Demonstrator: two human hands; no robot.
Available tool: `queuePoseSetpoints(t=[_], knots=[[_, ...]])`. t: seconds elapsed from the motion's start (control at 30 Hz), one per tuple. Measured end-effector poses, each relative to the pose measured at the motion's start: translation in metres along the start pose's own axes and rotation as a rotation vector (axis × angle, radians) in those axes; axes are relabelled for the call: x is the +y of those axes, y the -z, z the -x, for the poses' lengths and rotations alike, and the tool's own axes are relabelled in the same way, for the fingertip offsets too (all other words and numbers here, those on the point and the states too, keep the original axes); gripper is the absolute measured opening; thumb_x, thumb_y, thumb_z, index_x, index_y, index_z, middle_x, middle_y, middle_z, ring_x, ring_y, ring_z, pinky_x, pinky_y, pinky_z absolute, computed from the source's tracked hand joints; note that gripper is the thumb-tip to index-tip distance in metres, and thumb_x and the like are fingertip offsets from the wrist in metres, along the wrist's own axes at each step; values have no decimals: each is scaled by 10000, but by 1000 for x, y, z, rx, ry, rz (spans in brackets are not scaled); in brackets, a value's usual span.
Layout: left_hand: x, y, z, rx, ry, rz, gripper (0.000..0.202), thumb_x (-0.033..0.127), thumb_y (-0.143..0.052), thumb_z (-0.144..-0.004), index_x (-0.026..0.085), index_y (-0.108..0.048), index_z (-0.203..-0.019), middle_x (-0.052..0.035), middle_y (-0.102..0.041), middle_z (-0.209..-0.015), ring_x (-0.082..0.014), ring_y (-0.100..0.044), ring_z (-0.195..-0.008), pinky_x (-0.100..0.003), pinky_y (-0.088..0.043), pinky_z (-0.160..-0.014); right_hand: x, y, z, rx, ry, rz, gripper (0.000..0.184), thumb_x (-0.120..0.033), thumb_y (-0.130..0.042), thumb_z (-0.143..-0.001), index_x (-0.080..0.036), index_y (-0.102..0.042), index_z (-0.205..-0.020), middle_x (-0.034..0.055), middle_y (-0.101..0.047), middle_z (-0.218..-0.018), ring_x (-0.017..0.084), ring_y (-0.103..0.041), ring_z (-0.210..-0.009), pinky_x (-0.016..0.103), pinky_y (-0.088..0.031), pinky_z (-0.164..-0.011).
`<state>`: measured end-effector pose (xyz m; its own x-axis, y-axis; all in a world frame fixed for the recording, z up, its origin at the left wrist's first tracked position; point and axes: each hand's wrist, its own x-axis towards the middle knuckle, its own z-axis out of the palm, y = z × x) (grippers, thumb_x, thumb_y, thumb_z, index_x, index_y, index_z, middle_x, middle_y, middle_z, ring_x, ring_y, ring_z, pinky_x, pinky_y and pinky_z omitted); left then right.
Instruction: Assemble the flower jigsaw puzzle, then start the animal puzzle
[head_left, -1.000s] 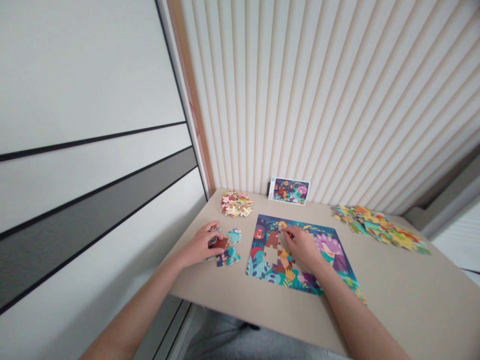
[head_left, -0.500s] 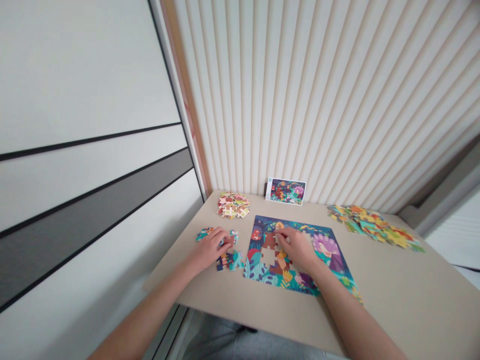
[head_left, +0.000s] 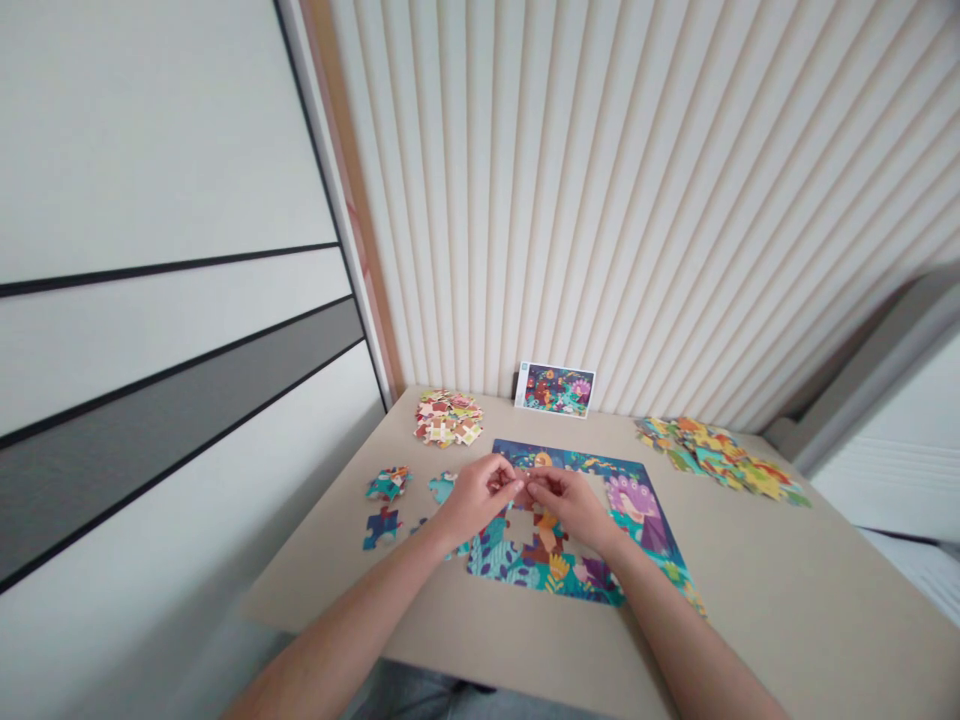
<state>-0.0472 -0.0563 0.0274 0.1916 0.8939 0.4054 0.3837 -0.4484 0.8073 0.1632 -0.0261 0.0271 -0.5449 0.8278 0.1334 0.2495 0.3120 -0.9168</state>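
A partly assembled jigsaw puzzle [head_left: 495, 550] lies on the table, dark blue, teal and purple, with gaps in its middle. My left hand [head_left: 480, 500] reaches over its left part, thumb and fingers pinched on a small brownish puzzle piece that is mostly hidden. Coming from the other side, my right hand [head_left: 574, 505] has its fingertips pressed together at the same spot, against the left fingertips, over the upper middle of the puzzle. Loose puzzle pieces [head_left: 381, 528] lie left of the puzzle; some are partly covered by my left hand and forearm.
A picture card [head_left: 556, 389] of the finished scene leans against the ribbed wall panel. One pile of pieces [head_left: 448, 418] sits at the back left, and a spread of yellow-green pieces [head_left: 716, 455] at the back right. A white cabinet [head_left: 187, 420] borders the table's left side.
My left hand has moved right, from the loose pieces to the puzzle, and now meets my right hand. The view has shifted slightly.
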Motion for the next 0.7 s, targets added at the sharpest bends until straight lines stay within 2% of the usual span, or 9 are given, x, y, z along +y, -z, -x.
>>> queuePoseSetpoints(t=[0.13, 0.27, 0.33, 0.5, 0.7], knots=[[-12, 12, 9, 47, -33, -161, 143, 299, -491, -1003, 231, -617, -1003, -32, -688, -945, -181, -666, -882, -309, -534, -813, 9, 5, 0, -78, -98, 60, 391, -487, -613, -900, -199, -739, -1132, 22, -734, -818, 182, -656, -709, 255, -504, -615], [-21, 24, 15, 62, -65, -310, 158, 267, -474, -999, 234, -625, -1028, -52, -695, -994, -207, -653, -941, -356, -513, -887, 9, 6, 3, -133, -94, 108, 323, -407, -653, -859, -196, -772, -1073, 1, -710, -766, 148, -590, -626, 231, -438, -562], [-22, 24, 16, 24, -82, -378, 147, 248, -497, -982, 238, -629, -1045, -58, -693, -996, -218, -646, -947, -367, -507, -884, 6, 6, 4, -146, -86, 136, 278, -364, -634, -866, -201, -786, -1032, -5, -702, -747, 142, -578, -619, 229, -429, -569], [-19, 16, 18, -109, -124, -487, 137, 196, -537, -956, 250, -638, -1032, -56, -689, -996, -231, -640, -961, -372, -493, -876, 0, 6, 6, -151, -69, 220, 298, -278, -595, -865, -209, -790, -1080, -5, -713, -749, 154, -607, -648, 230, -442, -592], [-18, 15, 20, -159, -143, -540, 164, 195, -589, -920, 257, -651, -1059, -59, -685, -1029, -248, -634, -995, -397, -489, -899, -2, 2, 6, -108, -31, 331, 362, -309, -595, -889, -218, -760, -1198, 19, -772, -896, 181, -647, -703, 275, -506, -685]])
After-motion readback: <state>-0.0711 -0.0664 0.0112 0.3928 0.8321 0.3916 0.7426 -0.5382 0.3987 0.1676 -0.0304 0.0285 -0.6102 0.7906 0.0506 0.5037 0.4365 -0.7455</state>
